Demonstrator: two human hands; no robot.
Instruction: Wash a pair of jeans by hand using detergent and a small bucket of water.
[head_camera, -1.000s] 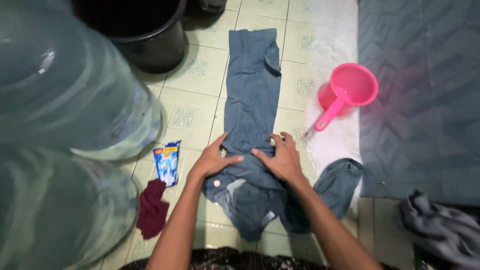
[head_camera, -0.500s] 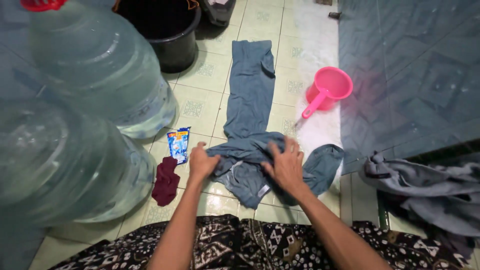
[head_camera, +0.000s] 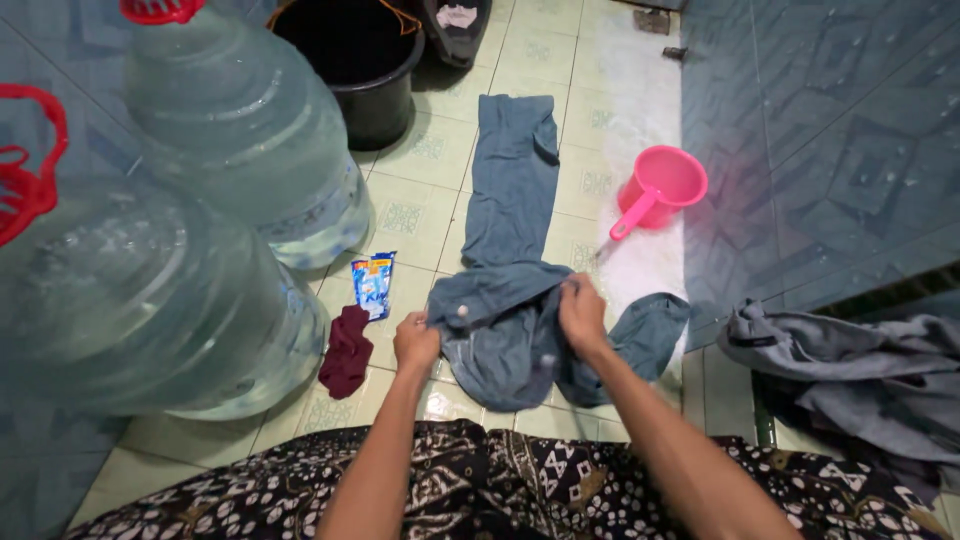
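Observation:
A wet blue-grey pair of trousers (head_camera: 512, 190) lies stretched out on the pale green tiled floor (head_camera: 415, 215). One leg runs away from me; the waist end is bunched near my knees. My left hand (head_camera: 416, 343) grips the waistband's left edge, close to a small round button. On the waistband's right side, my right hand (head_camera: 582, 314) is closed on a fold of the cloth. Below both arms lies my dark patterned skirt (head_camera: 480, 490).
Two large clear water jugs (head_camera: 150, 290) with red caps stand on the left, a black bucket (head_camera: 360, 60) behind them. A blue sachet (head_camera: 374, 283) and a maroon rag (head_camera: 348, 350) lie by the jugs. A pink dipper (head_camera: 655, 188) sits right; grey clothes (head_camera: 850, 375) lie further right.
My flat hands have closed on the waistband and pulled it toward me, bunching the cloth. My view has drawn back, showing more of the jugs and my skirt.

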